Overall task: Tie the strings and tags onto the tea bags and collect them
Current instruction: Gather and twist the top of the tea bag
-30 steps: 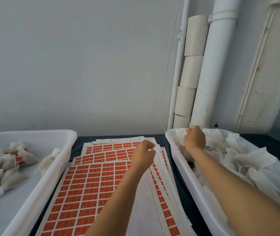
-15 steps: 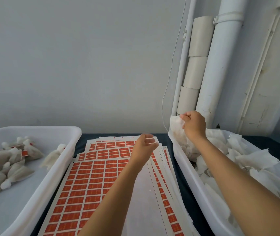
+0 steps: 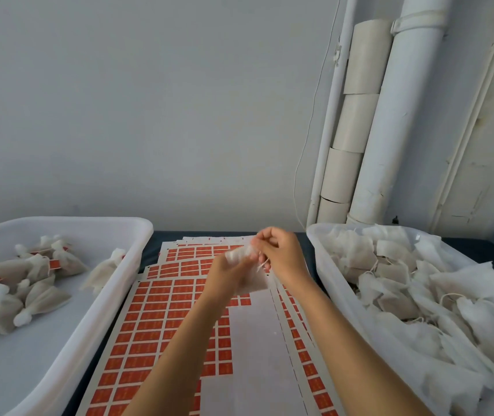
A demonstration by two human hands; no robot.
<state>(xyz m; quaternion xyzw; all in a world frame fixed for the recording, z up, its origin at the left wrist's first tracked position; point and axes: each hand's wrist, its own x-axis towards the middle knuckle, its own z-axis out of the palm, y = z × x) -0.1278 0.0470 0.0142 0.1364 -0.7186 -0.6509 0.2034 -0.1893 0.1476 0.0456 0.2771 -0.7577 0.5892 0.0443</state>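
Both hands meet above the far end of the sheets of orange tags [image 3: 161,319]. My left hand [image 3: 227,276] grips a white tea bag [image 3: 250,279], which is blurred. My right hand [image 3: 281,253] pinches the top of that bag, and a thin string [image 3: 265,263] hangs by its fingers. The white bin on the right [image 3: 329,283] is heaped with loose tea bags [image 3: 420,289] and strings. In the white bin on the left [image 3: 119,295] lie several tied tea bags with orange tags [image 3: 20,283].
The sheets lie stacked on a dark table [image 3: 155,244] between the two bins. Behind the right bin stand white pipes [image 3: 390,130] and stacked cardboard tubes [image 3: 351,139] against the wall. A thin cable [image 3: 308,139] runs down the wall.
My right hand has lifted a tea bag out of the right bin and brought it left over the tag sheets. My left hand has risen to meet it and taken hold of the bag.
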